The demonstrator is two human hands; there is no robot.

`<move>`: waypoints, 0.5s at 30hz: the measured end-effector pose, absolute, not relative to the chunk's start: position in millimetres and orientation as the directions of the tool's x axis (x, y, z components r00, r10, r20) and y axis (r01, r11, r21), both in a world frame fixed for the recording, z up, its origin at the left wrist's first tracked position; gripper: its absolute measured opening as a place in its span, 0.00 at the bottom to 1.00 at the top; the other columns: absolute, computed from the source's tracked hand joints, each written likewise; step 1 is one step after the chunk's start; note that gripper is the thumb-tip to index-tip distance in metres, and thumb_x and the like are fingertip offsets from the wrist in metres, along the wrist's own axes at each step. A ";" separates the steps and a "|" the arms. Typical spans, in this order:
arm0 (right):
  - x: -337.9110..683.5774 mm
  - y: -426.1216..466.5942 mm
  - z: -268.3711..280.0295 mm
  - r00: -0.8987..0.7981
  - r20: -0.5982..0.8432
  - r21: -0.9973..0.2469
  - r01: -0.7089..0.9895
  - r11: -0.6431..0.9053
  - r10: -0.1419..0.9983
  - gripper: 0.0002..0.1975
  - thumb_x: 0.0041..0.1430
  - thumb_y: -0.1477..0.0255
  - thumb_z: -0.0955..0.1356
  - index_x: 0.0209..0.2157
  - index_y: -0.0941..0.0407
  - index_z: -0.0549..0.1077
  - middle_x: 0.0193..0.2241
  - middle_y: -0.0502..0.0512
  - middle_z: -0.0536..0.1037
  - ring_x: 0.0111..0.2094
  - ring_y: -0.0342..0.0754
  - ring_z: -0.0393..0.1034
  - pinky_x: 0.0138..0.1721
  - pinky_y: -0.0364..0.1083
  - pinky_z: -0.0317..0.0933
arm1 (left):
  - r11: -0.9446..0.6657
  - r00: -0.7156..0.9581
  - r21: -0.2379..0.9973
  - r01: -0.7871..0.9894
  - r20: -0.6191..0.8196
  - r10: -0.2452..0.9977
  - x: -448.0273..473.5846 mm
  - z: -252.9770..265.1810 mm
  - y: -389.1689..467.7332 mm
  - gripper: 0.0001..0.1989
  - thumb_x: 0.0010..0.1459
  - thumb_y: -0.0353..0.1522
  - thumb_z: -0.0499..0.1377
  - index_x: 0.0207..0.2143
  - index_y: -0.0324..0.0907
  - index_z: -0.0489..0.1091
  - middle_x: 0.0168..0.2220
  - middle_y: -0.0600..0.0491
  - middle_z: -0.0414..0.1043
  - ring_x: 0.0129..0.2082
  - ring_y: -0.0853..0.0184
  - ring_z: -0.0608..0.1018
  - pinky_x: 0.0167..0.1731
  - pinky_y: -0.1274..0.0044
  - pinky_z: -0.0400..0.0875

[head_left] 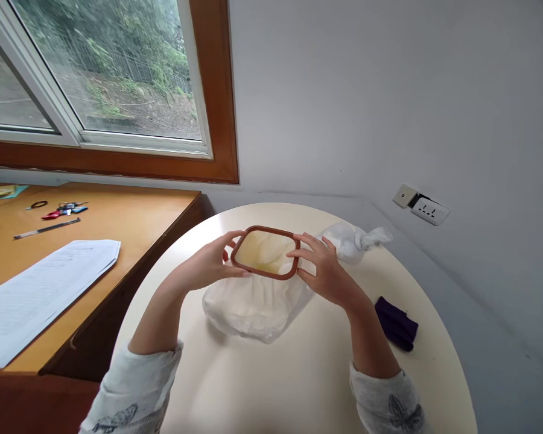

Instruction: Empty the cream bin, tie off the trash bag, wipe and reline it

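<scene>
A rounded rectangular brown-rimmed piece (265, 276) with a pale yellowish middle is held up over the table; whether it is a lid or a shallow box I cannot tell. My left hand (208, 262) grips its left end, thumb along the lower rim and fingers partly hidden behind. At the right end, my right hand (323, 268) holds the rim between thumb and fingers, one finger reaching over the middle. Below and behind the piece lies a crumpled translucent plastic bag (248, 310), which fills the space between my hands.
A knotted clear plastic bag (346, 241) sits at the back right of the round cream table (262, 386). Folded dark purple cloth (396, 323) lies near its right edge. To the left, a wooden desk (154, 208) bears papers (49, 289), a pen (47, 228) and keys (67, 208).
</scene>
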State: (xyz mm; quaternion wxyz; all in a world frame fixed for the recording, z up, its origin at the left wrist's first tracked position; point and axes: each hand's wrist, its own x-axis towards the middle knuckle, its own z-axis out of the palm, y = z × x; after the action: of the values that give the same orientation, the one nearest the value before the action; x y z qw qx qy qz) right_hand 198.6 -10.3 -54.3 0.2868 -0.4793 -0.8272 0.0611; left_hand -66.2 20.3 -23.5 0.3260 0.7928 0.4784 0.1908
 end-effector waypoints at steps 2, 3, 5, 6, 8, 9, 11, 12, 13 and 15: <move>197.3 -12.7 -51.8 -0.401 0.403 -0.394 0.736 0.551 0.823 0.11 0.54 0.75 0.65 0.39 0.49 0.70 0.51 0.51 0.68 0.59 0.51 0.51 0.59 0.61 0.33 | -0.360 0.413 0.642 0.677 0.073 0.908 -66.7 -30.4 24.2 0.31 0.50 0.44 0.58 0.56 0.52 0.54 0.46 0.49 0.64 0.41 0.62 0.71 0.39 0.67 0.69; 196.0 -13.6 -50.6 -0.411 0.399 -0.410 0.720 0.561 0.819 0.09 0.53 0.74 0.66 0.38 0.50 0.70 0.47 0.50 0.71 0.58 0.50 0.54 0.59 0.60 0.33 | -0.389 0.402 0.602 0.697 0.122 0.908 -66.5 -33.4 25.7 0.30 0.51 0.43 0.57 0.56 0.53 0.54 0.49 0.49 0.61 0.44 0.60 0.70 0.41 0.66 0.68; 192.0 -14.5 -49.4 -0.424 0.400 -0.441 0.688 0.576 0.813 0.07 0.53 0.73 0.68 0.35 0.51 0.70 0.39 0.49 0.75 0.53 0.49 0.61 0.58 0.58 0.36 | -0.457 0.415 0.528 0.716 0.204 0.887 -64.3 -35.9 25.4 0.27 0.53 0.41 0.55 0.56 0.54 0.54 0.55 0.48 0.54 0.52 0.57 0.64 0.45 0.65 0.66; 189.6 -14.4 -49.4 -0.423 0.402 -0.456 0.676 0.579 0.812 0.06 0.53 0.72 0.68 0.35 0.52 0.70 0.36 0.49 0.76 0.49 0.49 0.65 0.57 0.56 0.40 | -0.487 0.430 0.499 0.717 0.233 0.872 -61.9 -34.8 23.4 0.27 0.54 0.40 0.55 0.56 0.54 0.54 0.57 0.48 0.50 0.56 0.56 0.60 0.46 0.65 0.65; 184.8 -13.3 -50.5 -0.406 0.412 -0.475 0.669 0.572 0.816 0.05 0.53 0.72 0.68 0.34 0.53 0.70 0.33 0.49 0.76 0.41 0.47 0.68 0.52 0.53 0.48 | -0.523 0.438 0.470 0.711 0.285 0.852 -55.1 -28.5 15.5 0.24 0.54 0.38 0.55 0.54 0.52 0.57 0.58 0.48 0.49 0.58 0.56 0.57 0.46 0.66 0.65; 182.6 -12.6 -51.4 -0.391 0.420 -0.474 0.675 0.566 0.819 0.04 0.53 0.72 0.68 0.33 0.53 0.71 0.32 0.49 0.77 0.38 0.47 0.69 0.51 0.52 0.49 | -0.527 0.431 0.469 0.708 0.304 0.849 -50.9 -24.2 10.3 0.21 0.54 0.38 0.55 0.51 0.49 0.60 0.55 0.47 0.53 0.56 0.57 0.60 0.45 0.67 0.66; 179.1 -11.1 -53.8 -0.357 0.446 -0.454 0.700 0.551 0.821 0.03 0.53 0.72 0.69 0.32 0.54 0.71 0.30 0.49 0.77 0.36 0.47 0.69 0.50 0.53 0.47 | -0.508 0.426 0.493 0.706 0.277 0.861 -42.6 -16.6 -0.7 0.12 0.55 0.38 0.53 0.41 0.45 0.66 0.44 0.49 0.65 0.45 0.62 0.70 0.40 0.71 0.68; 177.7 -10.4 -55.0 -0.340 0.461 -0.439 0.715 0.544 0.820 0.03 0.52 0.71 0.69 0.31 0.54 0.71 0.29 0.49 0.77 0.35 0.46 0.69 0.51 0.53 0.46 | -0.485 0.439 0.508 0.712 0.216 0.872 -38.6 -14.7 -5.6 0.10 0.56 0.38 0.52 0.37 0.44 0.68 0.38 0.51 0.68 0.38 0.64 0.73 0.35 0.73 0.69; 176.6 -9.8 -56.4 -0.324 0.475 -0.425 0.730 0.536 0.818 0.03 0.53 0.71 0.69 0.31 0.55 0.71 0.28 0.48 0.77 0.33 0.46 0.69 0.51 0.53 0.45 | -0.460 0.461 0.515 0.724 0.136 0.877 -34.7 -14.5 -9.7 0.11 0.56 0.39 0.51 0.34 0.44 0.69 0.33 0.53 0.70 0.32 0.66 0.73 0.31 0.75 0.69; 174.7 -8.6 -59.0 -0.297 0.494 -0.408 0.751 0.519 0.817 0.04 0.53 0.70 0.69 0.30 0.55 0.71 0.27 0.48 0.77 0.31 0.45 0.69 0.51 0.53 0.45 | -0.450 0.522 0.494 0.744 -0.007 0.853 -26.6 -19.9 -14.9 0.13 0.56 0.40 0.51 0.36 0.44 0.70 0.30 0.53 0.72 0.27 0.66 0.74 0.27 0.77 0.67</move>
State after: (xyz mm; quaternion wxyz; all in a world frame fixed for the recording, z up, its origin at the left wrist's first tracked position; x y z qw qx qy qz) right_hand 174.7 -8.6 -59.0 0.3372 -0.4878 -0.8037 0.0489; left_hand -26.6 -14.9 -19.9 0.2248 0.8428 0.4736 0.1219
